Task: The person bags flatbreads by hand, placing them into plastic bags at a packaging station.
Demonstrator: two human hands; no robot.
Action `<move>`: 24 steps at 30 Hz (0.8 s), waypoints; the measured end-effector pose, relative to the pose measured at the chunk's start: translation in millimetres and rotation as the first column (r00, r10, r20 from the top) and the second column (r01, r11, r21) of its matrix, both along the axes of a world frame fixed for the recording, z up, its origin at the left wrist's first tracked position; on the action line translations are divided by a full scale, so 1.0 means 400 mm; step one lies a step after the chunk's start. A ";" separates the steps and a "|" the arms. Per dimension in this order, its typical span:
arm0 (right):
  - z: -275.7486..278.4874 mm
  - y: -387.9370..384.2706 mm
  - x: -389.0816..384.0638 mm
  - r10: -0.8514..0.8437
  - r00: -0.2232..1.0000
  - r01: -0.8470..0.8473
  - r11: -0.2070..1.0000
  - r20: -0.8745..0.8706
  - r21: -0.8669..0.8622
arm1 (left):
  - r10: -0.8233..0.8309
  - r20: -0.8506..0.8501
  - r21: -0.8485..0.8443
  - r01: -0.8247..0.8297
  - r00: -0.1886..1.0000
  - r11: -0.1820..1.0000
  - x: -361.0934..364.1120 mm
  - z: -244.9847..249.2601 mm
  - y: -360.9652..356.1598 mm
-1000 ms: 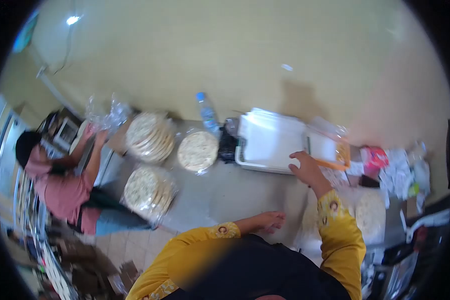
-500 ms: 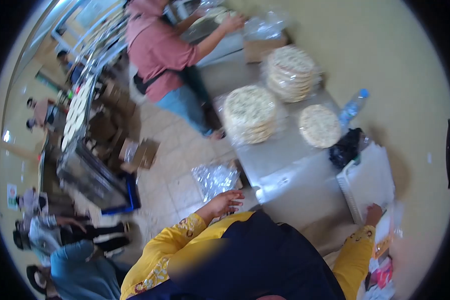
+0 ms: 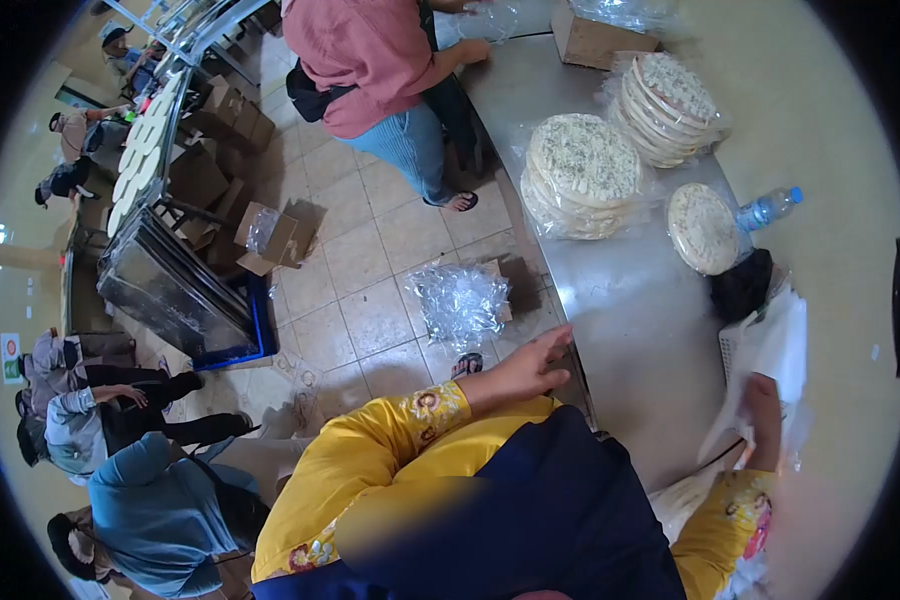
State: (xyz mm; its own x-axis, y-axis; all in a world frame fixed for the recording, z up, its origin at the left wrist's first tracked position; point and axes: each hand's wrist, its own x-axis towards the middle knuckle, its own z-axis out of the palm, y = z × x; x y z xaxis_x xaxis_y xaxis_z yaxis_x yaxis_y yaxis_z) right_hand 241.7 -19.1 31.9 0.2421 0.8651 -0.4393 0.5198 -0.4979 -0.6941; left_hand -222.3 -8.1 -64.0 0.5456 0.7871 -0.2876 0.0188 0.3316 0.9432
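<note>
My left hand [image 3: 532, 366] is stretched out at the edge of the metal table [image 3: 625, 330], its fingers apart and holding nothing. On the right, my right hand [image 3: 762, 400] reaches to a white basket [image 3: 727, 355] covered with clear and white plastic sheets [image 3: 778, 340]. Its fingers are partly hidden among the plastic, and I cannot tell what they hold. Beyond the basket lie a black plastic bag [image 3: 740, 285] and a single round, flat, pale bread-like disc [image 3: 703, 228] in clear wrap.
Two stacks of wrapped, topped discs [image 3: 584, 165] [image 3: 667, 105] and a water bottle [image 3: 770, 207] stand farther along the table. A person in a pink top [image 3: 380, 60] works beside it. A box with clear plastic [image 3: 462, 300] is on the floor. Racked trays [image 3: 185, 285] and more people are left.
The view has shifted, bringing more of the floor into sight. My left hand has moved right to the table's edge, and my right hand has moved forward into the plastic.
</note>
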 end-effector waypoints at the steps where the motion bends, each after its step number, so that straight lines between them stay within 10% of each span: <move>1: 0.025 0.004 -0.133 0.074 0.992 -0.083 0.993 -0.107 -0.080 | -0.015 -0.059 0.231 0.029 0.998 0.972 -0.001 0.034 0.013; 3: 0.106 0.023 -0.396 0.293 0.920 -0.366 0.878 -0.260 -0.308 | 0.005 -0.179 0.642 0.113 0.984 0.759 -0.011 0.115 0.041; 6: 0.019 0.010 -0.593 0.521 0.730 -0.667 0.684 -0.442 -0.296 | -0.082 -0.208 0.780 0.215 0.975 0.588 -0.034 0.181 0.048; 9: -0.068 -0.030 -0.710 0.503 0.602 -0.619 0.784 -0.620 0.035 | -0.373 -0.361 0.671 0.516 0.855 0.533 -0.083 0.185 0.053; 17: -0.063 -0.051 -0.821 0.034 0.523 -0.263 0.957 -0.852 -0.123 | -0.006 -0.123 0.540 0.072 0.992 0.838 -0.290 0.102 0.012; 20: -0.029 -0.004 -0.866 0.627 0.669 -0.646 0.756 -0.399 0.105 | 0.259 -0.085 0.462 -0.192 0.962 0.866 -0.355 0.083 -0.013; 24: -0.063 0.021 -0.920 0.472 0.505 -0.540 0.826 -0.723 0.163 | 0.425 -0.129 0.464 -0.324 0.896 0.824 -0.434 0.081 -0.033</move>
State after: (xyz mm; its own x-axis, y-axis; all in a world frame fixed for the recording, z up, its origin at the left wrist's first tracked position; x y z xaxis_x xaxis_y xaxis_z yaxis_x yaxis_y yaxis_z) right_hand -126.1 -10.7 6.6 -0.6406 0.6937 -0.3294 0.0635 -0.3796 -0.9230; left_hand -395.8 -21.2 -31.6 0.1467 0.9883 0.0427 0.1961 -0.0713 0.9780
